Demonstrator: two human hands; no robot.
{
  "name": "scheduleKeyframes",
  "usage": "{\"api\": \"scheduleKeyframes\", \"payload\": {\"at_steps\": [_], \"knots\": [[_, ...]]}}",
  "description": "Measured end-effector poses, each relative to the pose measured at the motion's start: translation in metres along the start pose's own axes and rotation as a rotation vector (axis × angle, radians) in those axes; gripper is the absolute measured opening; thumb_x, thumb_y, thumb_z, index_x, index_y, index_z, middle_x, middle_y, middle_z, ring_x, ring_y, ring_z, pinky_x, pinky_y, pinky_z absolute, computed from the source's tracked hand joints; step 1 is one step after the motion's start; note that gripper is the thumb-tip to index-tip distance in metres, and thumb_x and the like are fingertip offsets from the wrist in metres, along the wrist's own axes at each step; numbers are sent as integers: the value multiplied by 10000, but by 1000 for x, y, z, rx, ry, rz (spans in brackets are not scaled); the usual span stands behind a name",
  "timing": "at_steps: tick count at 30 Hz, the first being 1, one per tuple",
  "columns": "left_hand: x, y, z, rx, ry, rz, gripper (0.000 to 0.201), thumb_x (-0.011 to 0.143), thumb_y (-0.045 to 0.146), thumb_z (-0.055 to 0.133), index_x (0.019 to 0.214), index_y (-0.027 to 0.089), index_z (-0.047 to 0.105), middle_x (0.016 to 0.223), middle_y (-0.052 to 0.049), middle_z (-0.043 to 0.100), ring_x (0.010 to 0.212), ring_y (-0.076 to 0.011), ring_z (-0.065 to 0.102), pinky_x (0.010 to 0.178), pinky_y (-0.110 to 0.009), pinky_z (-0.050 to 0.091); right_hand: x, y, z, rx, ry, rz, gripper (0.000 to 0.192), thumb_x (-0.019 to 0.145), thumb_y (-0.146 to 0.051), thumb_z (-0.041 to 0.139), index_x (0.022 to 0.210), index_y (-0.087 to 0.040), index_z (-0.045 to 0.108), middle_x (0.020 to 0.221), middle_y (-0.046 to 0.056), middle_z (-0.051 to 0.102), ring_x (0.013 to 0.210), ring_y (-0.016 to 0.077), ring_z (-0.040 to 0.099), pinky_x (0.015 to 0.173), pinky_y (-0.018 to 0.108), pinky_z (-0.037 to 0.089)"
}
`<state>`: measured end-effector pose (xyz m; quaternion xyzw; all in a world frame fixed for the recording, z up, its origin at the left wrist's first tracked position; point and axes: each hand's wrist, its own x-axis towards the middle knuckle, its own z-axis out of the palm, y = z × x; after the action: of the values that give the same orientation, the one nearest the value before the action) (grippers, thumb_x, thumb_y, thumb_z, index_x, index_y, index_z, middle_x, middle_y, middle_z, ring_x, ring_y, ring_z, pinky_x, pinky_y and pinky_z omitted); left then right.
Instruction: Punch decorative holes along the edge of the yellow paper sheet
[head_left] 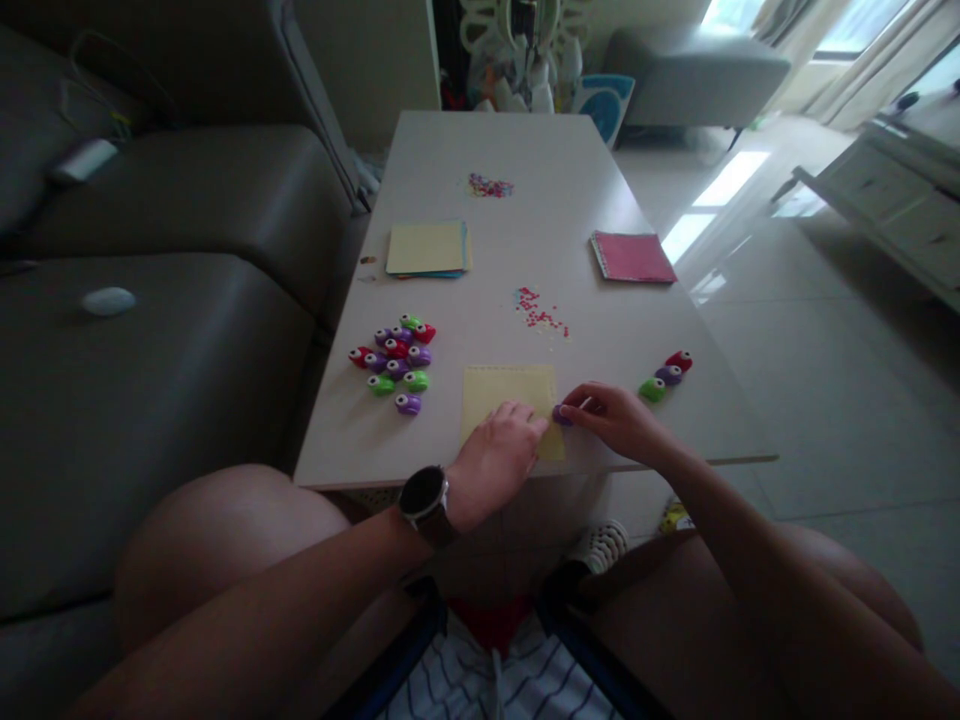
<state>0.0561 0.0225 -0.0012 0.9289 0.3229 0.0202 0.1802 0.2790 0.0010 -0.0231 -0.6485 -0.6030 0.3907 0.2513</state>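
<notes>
A yellow sheet of paper (491, 390) lies near the front edge of the table, with a row of small punched marks along its top edge. My left hand (504, 450) rests spread on the lower part of this sheet, holding nothing. At the sheet's right edge, my right hand (609, 415) has its fingers closed on a small purple craft punch (562, 415). Fingers partly cover the punch. Several similar punches (396, 348) in purple, red and green, each with a round white eye, are grouped on the left. Three more punches (667, 376) stand in a slanted row on the right.
Red and pale paper bits (540, 312) are scattered beyond the sheet, with another pile of bits (489, 186) farther back. A stack of coloured paper (427, 248) sits at the left, a pink pad (636, 257) at the right. A grey sofa (165, 350) flanks the table (517, 140).
</notes>
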Motion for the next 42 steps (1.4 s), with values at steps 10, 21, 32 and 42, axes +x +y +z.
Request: {"api": "scheduleKeyframes", "payload": {"at_steps": [10,21,32,42], "knots": [[0,-1,3,1,22,1,290,943,126,578,1227,183,603,1213,-96,635,1194,-248,558,1033,-376,503,5,2,1,50,-41,-18,284,836,-467,695,871,-189,745,798,61,714,698,180,619,625,304,464],[0,0,0,-34,8,5,523,932,68,548,1438,172,461,1251,-109,619,1210,-244,550,1054,-375,485,10,0,0,49,-65,-48,267,834,-447,684,855,-186,742,820,75,718,709,190,626,644,318,480],[3,0,1,-65,-32,-2,542,967,81,506,1489,219,471,1242,-101,618,1231,-238,523,1059,-386,469,22,-8,1,-46,-59,127,98,723,-276,696,733,-179,699,645,25,650,587,139,530,531,269,378],[4,-1,0,-60,-47,5,572,956,116,581,1501,220,442,1254,-99,614,1223,-243,521,1051,-395,483,33,-14,-3,-106,-114,151,36,684,-201,704,667,-180,680,645,19,654,602,137,526,547,274,377]]}}
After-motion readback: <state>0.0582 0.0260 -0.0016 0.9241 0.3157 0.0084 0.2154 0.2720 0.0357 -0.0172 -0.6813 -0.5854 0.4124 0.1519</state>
